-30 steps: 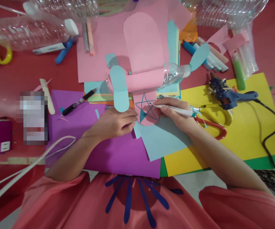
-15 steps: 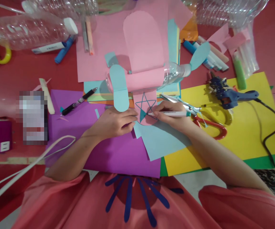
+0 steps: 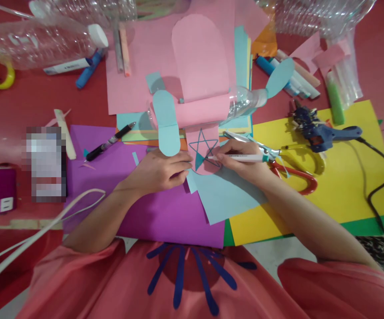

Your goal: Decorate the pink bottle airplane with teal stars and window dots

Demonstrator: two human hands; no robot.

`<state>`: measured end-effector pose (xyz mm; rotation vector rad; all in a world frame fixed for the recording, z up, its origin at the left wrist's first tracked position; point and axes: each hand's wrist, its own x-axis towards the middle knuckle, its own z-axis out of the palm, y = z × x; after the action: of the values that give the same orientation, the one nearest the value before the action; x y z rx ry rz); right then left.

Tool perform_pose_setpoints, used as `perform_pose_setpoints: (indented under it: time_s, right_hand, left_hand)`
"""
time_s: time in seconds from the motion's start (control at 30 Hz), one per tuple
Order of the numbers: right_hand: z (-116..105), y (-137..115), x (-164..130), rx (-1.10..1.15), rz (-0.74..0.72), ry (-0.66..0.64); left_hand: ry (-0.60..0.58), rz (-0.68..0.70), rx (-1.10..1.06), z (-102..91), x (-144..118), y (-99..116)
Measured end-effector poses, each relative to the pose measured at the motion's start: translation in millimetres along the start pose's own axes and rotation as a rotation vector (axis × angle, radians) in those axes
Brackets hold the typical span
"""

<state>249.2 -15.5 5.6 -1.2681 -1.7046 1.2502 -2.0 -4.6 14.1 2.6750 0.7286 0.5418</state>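
Right hand (image 3: 241, 163) pinching marker (image 3: 250, 157), left hand (image 3: 162, 170) loosely curled

2 hands (image 3: 163, 173) (image 3: 241, 160), 1 held marker (image 3: 248, 157), 1 drawn star (image 3: 200, 158), 1 glue gun (image 3: 320, 135)

My right hand (image 3: 241, 160) hides part of the scissors (image 3: 273, 153); lettering (image 3: 239, 157) on my marker (image 3: 255, 157) is too small to read, pixelation blurs a phone (image 3: 47, 164), and the left edge crops a clear plastic bottle (image 3: 45, 43).
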Motion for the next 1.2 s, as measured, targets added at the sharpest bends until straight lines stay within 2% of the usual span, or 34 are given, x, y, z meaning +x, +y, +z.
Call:
perform_pose_setpoints:
  time_s: [0.2,0.53,0.77,1.2]
  right_hand:
    - [2.4,3.7,-1.8,-0.044,-0.017,0.023]
    - [2.1,0.6,-0.6,-0.025,-0.015,0.010]
    - [2.1,2.8,-1.0,-0.035,0.004,0.008]
    - [2.4,3.0,-0.5,-0.033,0.005,0.011]
  left_hand:
    - [-0.038,-0.030,-0.016,1.3,-1.1,-1.0]
    - [0.022,0.020,0.001,0.6,0.2,0.0]
    - [-0.033,-0.027,-0.009,1.6,-1.2,-0.2]
    - [-0.001,0.003,0.011,-0.4,0.7,1.0]
